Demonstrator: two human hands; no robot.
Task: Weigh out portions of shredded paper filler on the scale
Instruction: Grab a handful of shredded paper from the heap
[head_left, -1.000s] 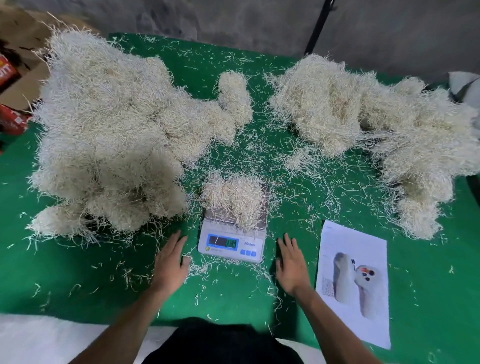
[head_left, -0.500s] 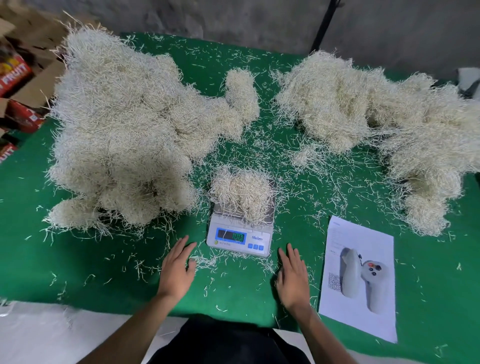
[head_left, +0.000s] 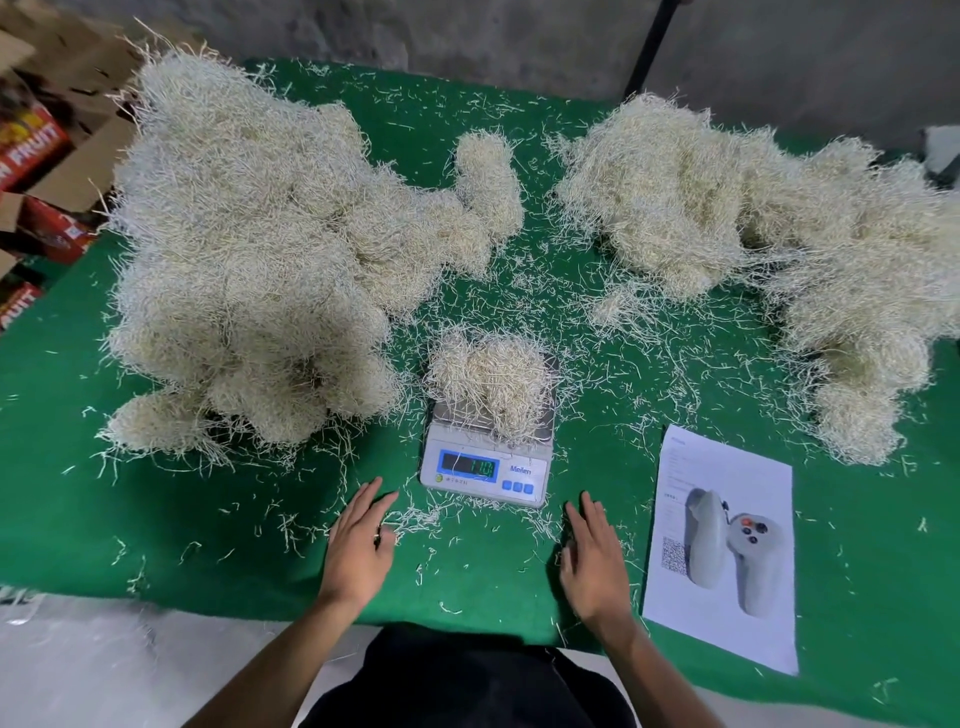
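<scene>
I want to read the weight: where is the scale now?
In the head view the scale stands near the table's front centre, between the left hand and right hand, a paper portion on it.

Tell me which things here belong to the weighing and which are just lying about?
For the job: scale; portion on the scale; big left heap; right heap; left hand and right hand, both flat on the cloth.

Lying about: printed sheet; cardboard boxes.
</scene>
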